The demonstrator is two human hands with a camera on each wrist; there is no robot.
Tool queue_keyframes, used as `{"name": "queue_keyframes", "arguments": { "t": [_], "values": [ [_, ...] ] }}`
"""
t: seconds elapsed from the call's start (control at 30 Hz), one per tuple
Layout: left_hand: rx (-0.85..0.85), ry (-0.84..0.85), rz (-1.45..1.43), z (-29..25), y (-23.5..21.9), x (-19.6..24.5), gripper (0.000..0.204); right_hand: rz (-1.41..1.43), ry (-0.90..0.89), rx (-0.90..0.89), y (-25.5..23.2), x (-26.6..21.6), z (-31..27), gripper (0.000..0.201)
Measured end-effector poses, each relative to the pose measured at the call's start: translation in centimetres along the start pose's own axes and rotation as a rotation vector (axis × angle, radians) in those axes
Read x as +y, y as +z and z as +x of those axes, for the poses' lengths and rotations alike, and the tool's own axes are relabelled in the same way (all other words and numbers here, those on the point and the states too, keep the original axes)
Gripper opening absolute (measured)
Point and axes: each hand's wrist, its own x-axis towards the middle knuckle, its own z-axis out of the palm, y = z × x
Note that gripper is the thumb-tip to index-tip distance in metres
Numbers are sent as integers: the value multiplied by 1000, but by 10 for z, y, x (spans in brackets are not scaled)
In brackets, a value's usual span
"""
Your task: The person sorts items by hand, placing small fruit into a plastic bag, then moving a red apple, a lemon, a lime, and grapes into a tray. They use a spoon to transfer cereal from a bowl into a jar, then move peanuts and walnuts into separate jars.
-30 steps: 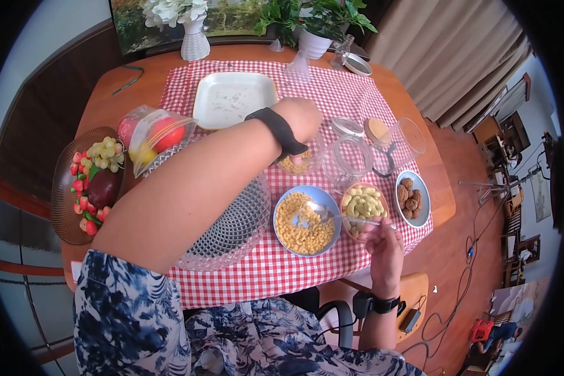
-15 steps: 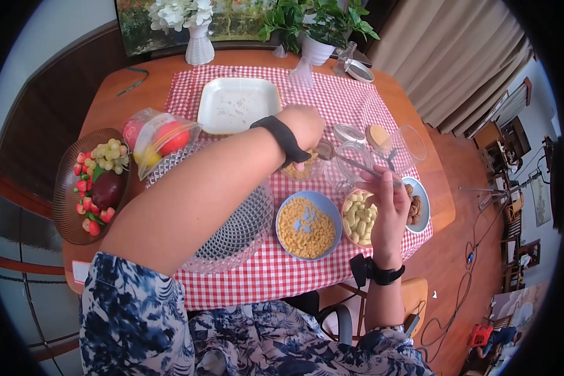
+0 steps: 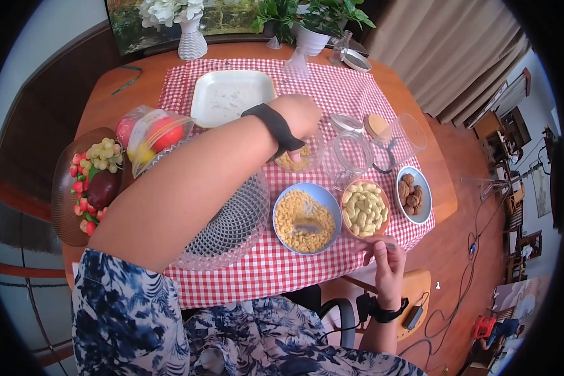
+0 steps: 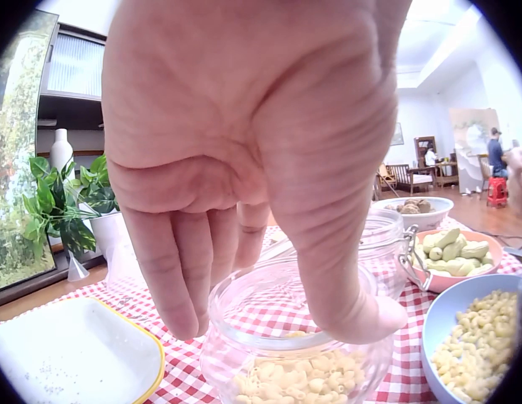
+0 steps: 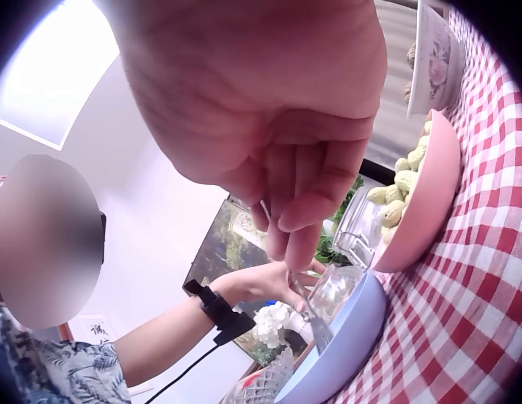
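Observation:
In the head view my left hand (image 3: 299, 118) reaches across and grips a clear glass jar (image 3: 315, 150). The left wrist view has the thumb over one side of the jar's rim and the fingers along the other side. Macaroni (image 4: 303, 377) lies in the bottom of the jar. My right hand (image 3: 387, 260) pinches the handle of a metal spoon (image 5: 315, 321) between thumb and fingers. Its blurred bowl end is down in the macaroni of a blue bowl (image 3: 329, 202), nearer my body than the jar.
Right of the blue bowl stand a pink bowl (image 3: 344, 227) of peanuts and a white bowl (image 3: 428, 213) of walnuts. A clip-top jar (image 3: 351, 153) is beside the held jar. On the left are a glass dish (image 3: 232, 225) and a fruit bowl (image 3: 66, 219); a white tray (image 3: 232, 94) lies behind.
The spoon went from the blue bowl up to the held jar's mouth, then back down into the blue bowl with my right hand. My left hand stays at the jar.

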Motion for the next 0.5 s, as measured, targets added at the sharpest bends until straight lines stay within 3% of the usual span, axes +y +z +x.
{"name": "queue_keyframes", "arguments": {
  "t": [0.07, 0.2, 0.37, 0.5],
  "values": [
    [-42, -49, -16, 5, 3, -1, 64, 0, -3, 101, -1, 0, 2, 28],
    [-25, -40, 10, 6, 5, -1, 65, -3, -26, 224, -3, 6, 12, 28],
    [-46, -85, -2, 2, 0, 4, 63, 6, 1, 154, 0, 18, 10, 29],
    [-58, -71, 30, 4, 1, 4, 63, 130, 127, 154, 9, 18, 8, 32]
  ]
}}
